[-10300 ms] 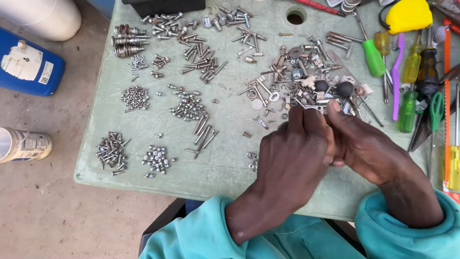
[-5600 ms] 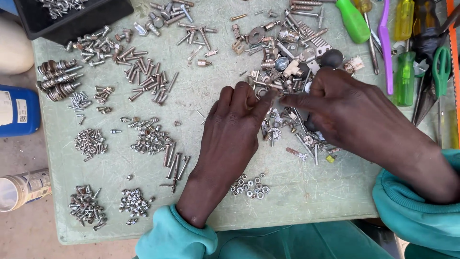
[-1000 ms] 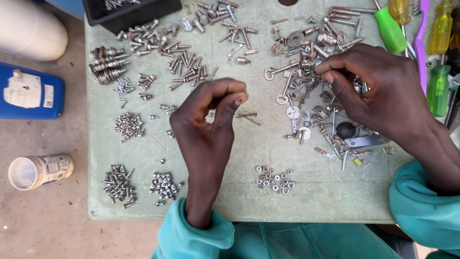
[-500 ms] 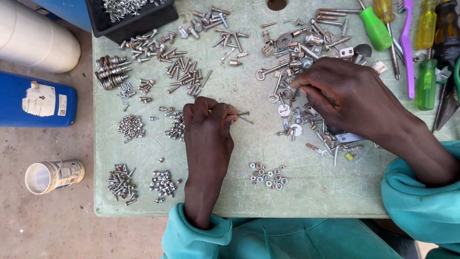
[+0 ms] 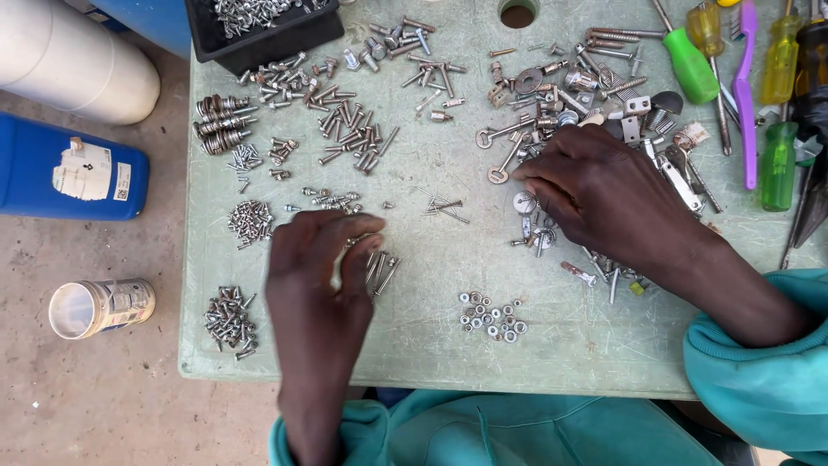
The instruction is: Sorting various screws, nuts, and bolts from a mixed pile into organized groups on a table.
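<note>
Top-down view of a pale green table (image 5: 431, 362) strewn w/ sorted hardware. Left hand (image 5: 319, 267) rests near table's front-left, fingers curled over a small pile of long bolts (image 5: 379, 269); can't tell if it grips any. Right hand (image 5: 604, 198) lies palm-down on the mixed heap of keys, screws & washers (image 5: 552, 112) at table's back-right, fingertips pinched close; hold unclear. Nuts cluster (image 5: 490, 315) sits btw the hands, near front edge. Screwdrivers (image 5: 690, 65) line the far right side.

On the desk (image 5: 431, 362), sorted screw piles (image 5: 250, 220) lie left, a mixed hardware heap (image 5: 569, 86) right, nuts (image 5: 492, 315) near the front edge, screwdrivers (image 5: 780, 112) far right, a screw-filled tray (image 5: 263, 22) behind.
</note>
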